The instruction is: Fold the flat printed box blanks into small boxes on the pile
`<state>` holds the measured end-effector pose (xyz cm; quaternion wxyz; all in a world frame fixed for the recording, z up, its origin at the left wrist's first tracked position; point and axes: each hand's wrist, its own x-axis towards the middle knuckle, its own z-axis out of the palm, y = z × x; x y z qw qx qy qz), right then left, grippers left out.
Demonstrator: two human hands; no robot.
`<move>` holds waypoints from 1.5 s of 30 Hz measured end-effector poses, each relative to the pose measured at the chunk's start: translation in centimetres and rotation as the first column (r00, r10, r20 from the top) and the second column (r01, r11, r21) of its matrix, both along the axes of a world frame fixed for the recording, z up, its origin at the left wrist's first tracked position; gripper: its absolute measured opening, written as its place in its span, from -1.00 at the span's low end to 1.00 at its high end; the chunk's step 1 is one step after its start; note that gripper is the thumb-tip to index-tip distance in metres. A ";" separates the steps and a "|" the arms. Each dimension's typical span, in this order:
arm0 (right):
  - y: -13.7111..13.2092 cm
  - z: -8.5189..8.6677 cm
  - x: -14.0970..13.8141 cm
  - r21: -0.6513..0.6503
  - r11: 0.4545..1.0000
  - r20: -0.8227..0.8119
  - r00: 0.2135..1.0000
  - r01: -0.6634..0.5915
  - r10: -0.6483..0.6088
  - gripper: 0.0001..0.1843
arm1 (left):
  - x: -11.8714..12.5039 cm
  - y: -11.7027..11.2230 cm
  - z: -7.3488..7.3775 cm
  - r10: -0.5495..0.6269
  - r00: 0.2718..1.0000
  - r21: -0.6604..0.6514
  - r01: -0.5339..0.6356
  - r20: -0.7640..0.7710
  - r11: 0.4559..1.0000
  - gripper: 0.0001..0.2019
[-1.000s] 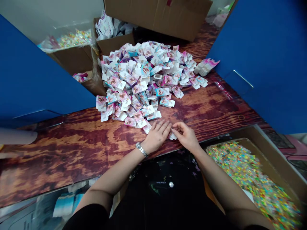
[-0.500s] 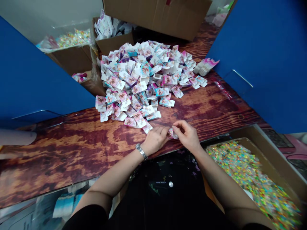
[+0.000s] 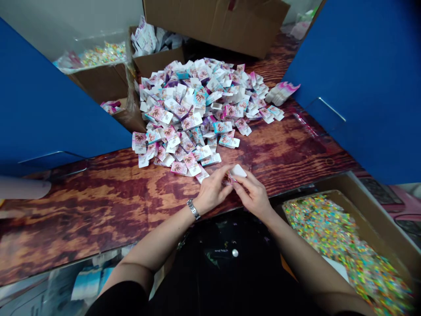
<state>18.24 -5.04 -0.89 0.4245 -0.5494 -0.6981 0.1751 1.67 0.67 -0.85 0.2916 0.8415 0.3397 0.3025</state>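
Between my two hands, near the table's front edge, is a small cardboard box [image 3: 238, 170] with a white flap standing up on its right side. My left hand [image 3: 213, 189] pinches its left end, a silver watch [image 3: 193, 209] on that wrist. The fingers of my right hand [image 3: 254, 193] close on the right end by the flap. Part of the box is hidden behind my fingers. Just beyond my hands spreads a big heap of similar small printed boxes [image 3: 197, 105], white with pink, purple and blue, several with flaps sticking out.
Below right of the table [image 3: 98, 197], a carton holds many small colourful wrapped pieces [image 3: 345, 245]. A stack of flat boxes [image 3: 282, 93] lies right of the heap. Cartons [image 3: 101, 83] and a large cardboard box [image 3: 217, 26] stand behind. Blue panels [image 3: 362, 87] flank both sides.
Both hands have turned the small box, and its white flap now stands raised. My right fingers have shifted from its top to its right side. The heap looks unchanged.
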 end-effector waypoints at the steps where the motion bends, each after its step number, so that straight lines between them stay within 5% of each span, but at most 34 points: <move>1: 0.0 0.2 0.0 -0.022 1.000 -0.016 1.000 -0.010 0.009 -0.74 | 0.0 0.0 -0.1 -0.003 1.000 0.000 0.003 -0.001 1.000 -0.47; 8: -0.1 0.4 -0.2 -0.123 0.992 -0.170 0.985 0.015 -0.036 -0.73 | -0.2 0.3 -0.6 -0.021 0.996 0.026 0.024 -0.087 0.999 -0.64; 12: 0.4 0.0 -0.5 -0.219 0.968 -0.466 0.858 0.125 -0.216 -0.69 | -0.1 0.3 0.0 -0.007 0.988 0.136 0.028 -0.154 0.990 -0.67; 18: 1.3 0.1 -0.5 -0.329 0.944 -0.633 0.751 -0.041 -0.188 -0.73 | 0.0 0.0 0.3 0.008 0.985 0.232 0.033 -0.175 0.972 -0.68; 23: 1.3 0.4 -0.3 -0.300 0.954 -0.560 0.812 -0.012 -0.165 -0.78 | 0.0 -0.2 -0.1 0.064 0.983 0.231 -0.022 -0.175 0.973 -0.56; 29: 1.0 1.5 -0.1 -0.232 0.968 -0.212 0.966 0.100 -0.150 -0.80 | 0.0 -0.3 -0.4 0.081 0.976 0.257 -0.027 -0.203 0.966 -0.52; 36: 1.2 1.2 0.3 -0.253 0.965 -0.226 0.966 0.069 -0.128 -0.80 | -0.1 -0.3 -0.4 0.054 0.980 0.269 -0.001 -0.190 0.963 -0.53; 45: 0.6 2.0 -0.3 -0.095 0.990 -0.051 0.992 0.109 -0.114 -0.75 | 0.1 -0.2 0.0 0.123 0.932 0.416 0.032 -0.340 0.909 -0.47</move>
